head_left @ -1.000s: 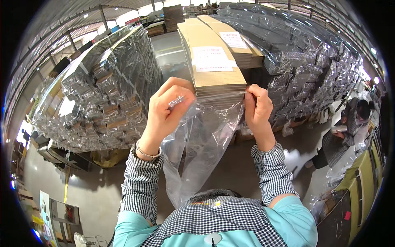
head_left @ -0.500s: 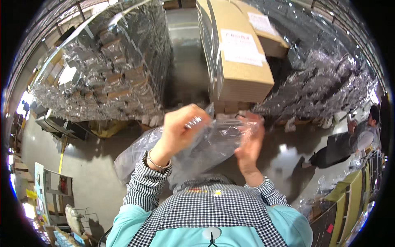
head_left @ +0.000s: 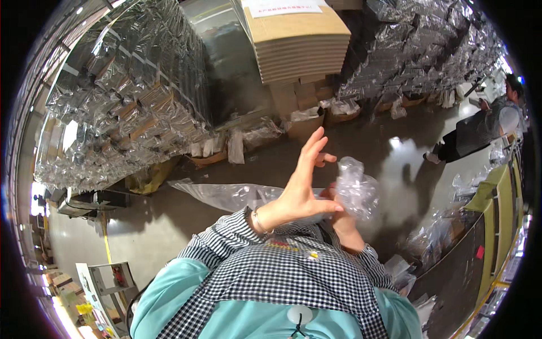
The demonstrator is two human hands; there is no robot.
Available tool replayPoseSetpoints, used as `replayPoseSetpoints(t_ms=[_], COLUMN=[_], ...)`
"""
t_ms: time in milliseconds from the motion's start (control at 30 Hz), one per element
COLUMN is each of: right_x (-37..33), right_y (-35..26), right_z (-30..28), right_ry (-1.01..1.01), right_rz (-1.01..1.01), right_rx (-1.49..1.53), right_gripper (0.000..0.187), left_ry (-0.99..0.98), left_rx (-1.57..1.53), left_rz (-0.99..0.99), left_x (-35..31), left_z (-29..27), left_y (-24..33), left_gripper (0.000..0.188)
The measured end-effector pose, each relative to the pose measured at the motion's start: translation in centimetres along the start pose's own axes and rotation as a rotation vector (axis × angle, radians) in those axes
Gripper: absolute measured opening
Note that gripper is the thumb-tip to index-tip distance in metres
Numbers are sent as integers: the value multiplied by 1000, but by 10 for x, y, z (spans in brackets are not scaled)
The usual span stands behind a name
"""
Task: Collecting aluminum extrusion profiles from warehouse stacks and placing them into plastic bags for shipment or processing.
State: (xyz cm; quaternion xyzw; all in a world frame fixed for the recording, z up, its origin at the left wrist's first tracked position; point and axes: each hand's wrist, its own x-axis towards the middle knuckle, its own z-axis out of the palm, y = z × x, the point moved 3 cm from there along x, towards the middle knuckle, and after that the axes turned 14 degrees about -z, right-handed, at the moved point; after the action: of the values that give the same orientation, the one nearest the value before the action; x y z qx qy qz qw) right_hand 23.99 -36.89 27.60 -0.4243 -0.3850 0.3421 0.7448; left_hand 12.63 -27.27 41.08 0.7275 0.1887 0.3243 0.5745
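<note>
A clear plastic bag (head_left: 358, 189) is bunched up at my right hand (head_left: 344, 226), and a long loose stretch of similar film trails off leftward behind my left wrist. My right hand is closed on the bunched part; the plastic and my left thumb hide some of its fingers. Just to the left, my left hand (head_left: 299, 192) is open, its fingers stretched upward and apart. Its thumb points across to the right hand; whether it touches the plastic I cannot tell.
Ahead stands a stack of flat brown cardboard (head_left: 302, 53) with a paper sheet on top. Tall plastic-wrapped stacks rise at the left (head_left: 130, 96) and right (head_left: 418, 51). A person (head_left: 485, 121) is at the far right, beyond a cart-like frame (head_left: 488, 209).
The plastic, spread between both hands before, is now gathered at my right hand. My left hand has opened and moved right. The view has shifted, and the cardboard stack sits higher in it.
</note>
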Motion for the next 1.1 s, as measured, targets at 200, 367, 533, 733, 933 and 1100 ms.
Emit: replayPoseSetpoints(t_ms=[200, 367, 533, 733, 933, 1100], right_x=[-103, -178, -212, -308, -409, -570], right_y=[16, 16, 34, 19, -25, -33], right_z=[-29, -33, -19, -31, -65, -60], right_ry=[93, 246, 267, 437, 1088, 1938], right_rz=[11, 16, 250, 268, 359, 116], right_rx=[-354, -553, -787, -944, -1136, -1285], right_gripper=[84, 55, 53, 65, 60, 33], left_ry=[-510, -731, -547, -766, -1068, -1373], left_rx=[178, 78, -673, -626, -428, -200], left_rz=[-146, 32, -854, -762, -627, -659], left_x=[-53, -86, -103, -112, -148, -206], left_z=[66, 111, 117, 158, 226, 298], left_y=[-50, -34, -66, -34, -4, -14], left_gripper=[72, 31, 23, 36, 19, 15])
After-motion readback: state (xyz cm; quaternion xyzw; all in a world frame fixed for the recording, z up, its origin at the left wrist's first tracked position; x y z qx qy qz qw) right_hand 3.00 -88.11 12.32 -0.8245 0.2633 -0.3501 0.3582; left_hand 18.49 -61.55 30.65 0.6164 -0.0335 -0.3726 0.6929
